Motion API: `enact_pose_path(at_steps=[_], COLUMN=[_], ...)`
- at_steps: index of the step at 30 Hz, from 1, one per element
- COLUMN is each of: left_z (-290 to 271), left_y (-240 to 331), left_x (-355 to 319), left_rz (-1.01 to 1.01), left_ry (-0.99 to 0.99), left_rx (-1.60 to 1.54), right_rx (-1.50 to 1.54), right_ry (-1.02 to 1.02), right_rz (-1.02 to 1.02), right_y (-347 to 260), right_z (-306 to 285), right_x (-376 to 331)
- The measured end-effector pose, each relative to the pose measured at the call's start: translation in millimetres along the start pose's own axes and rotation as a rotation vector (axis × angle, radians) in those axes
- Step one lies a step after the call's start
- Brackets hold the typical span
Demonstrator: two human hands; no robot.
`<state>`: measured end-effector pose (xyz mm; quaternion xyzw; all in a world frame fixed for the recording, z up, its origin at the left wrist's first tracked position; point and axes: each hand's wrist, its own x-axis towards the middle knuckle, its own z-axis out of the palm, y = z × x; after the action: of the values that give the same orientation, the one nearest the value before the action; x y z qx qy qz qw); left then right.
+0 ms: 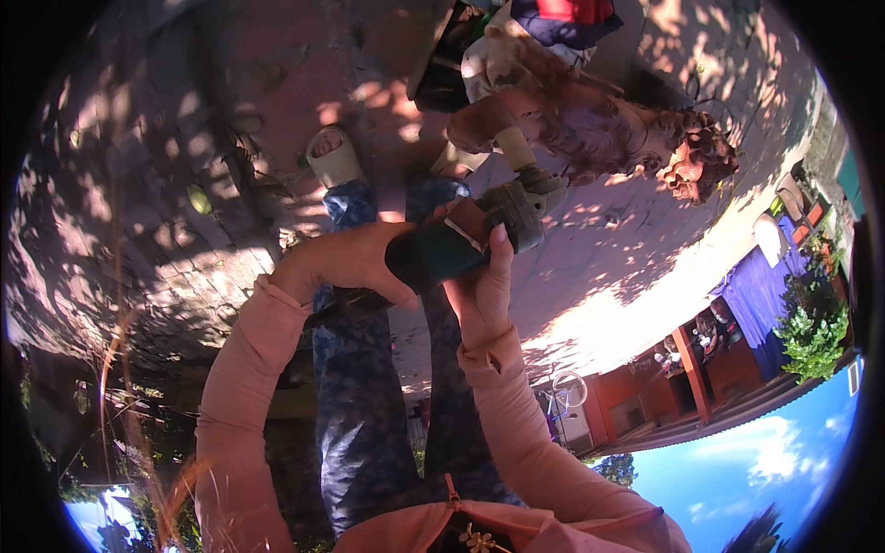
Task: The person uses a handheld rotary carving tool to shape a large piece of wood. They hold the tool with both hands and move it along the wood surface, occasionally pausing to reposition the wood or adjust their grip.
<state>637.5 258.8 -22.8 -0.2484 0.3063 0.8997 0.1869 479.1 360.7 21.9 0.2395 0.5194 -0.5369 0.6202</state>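
Observation:
In front of me I hold an angle grinder point(438, 249) with a dark body, a grey metal head and a pale cylindrical piece on its end. My left hand point(355, 258) wraps round the rear of the body. Nearer the head, my right hand point(484, 281) grips it from below, thumb up along the side. A reddish-brown carved wooden piece point(572, 129) with wavy, curled shapes lies just beyond. The pale end point(514, 147) overlaps its near edge; whether they touch I cannot tell.
My feet in light clogs point(334, 158) stand on sun-dappled paving point(230, 55). Red and dark blue cloth point(567, 20) lies behind the carving. At right are purple cloth point(756, 290), a green plant point(813, 327), a building with a red post point(691, 369) and a bicycle point(564, 394).

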Motion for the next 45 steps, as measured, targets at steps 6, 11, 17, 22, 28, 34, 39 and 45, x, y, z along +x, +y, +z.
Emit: enact_pose_path(at_steps=[6,11,17,22,28,34,39,45], left_z=[1.7,28.2,30.5,16.7,37.3,63.2,69.6,49.1], left_y=[-18.5,-41.9,-35.2,-32.2,-58.3,-65.9,-35.9,-25.5], left_x=[-6.5,-29.0,-11.4,15.5,-5.1,-4.8,16.7,28.7], left_rz=[-0.006,-0.007,0.089,0.131,0.142,0.107,0.142,0.168], left_ry=[0.007,0.090,0.118,0.041,0.096,0.225,0.568,0.422], left_rx=[0.033,-0.080,-0.110,-0.094,-0.146,-0.247,0.087,0.127], right_rx=[-0.004,-0.115,-0.200,-0.227,-0.331,-0.431,-0.390,-0.384], right_ry=[0.085,0.075,0.081,-0.005,0.054,0.062,0.031,0.082], right_rz=[0.006,0.096,0.077,-0.022,0.048,0.078,-0.015,-0.036], right_y=[13.6,23.6,2.5,-16.2,3.7,-1.9,-25.3,-35.2], right_z=[-9.1,-8.2,-10.5,-5.7,-3.5,-2.1,-8.9,-10.6], right_x=[-9.0,-24.7,-13.9,4.4,-17.9,-23.0,-0.6,6.3])
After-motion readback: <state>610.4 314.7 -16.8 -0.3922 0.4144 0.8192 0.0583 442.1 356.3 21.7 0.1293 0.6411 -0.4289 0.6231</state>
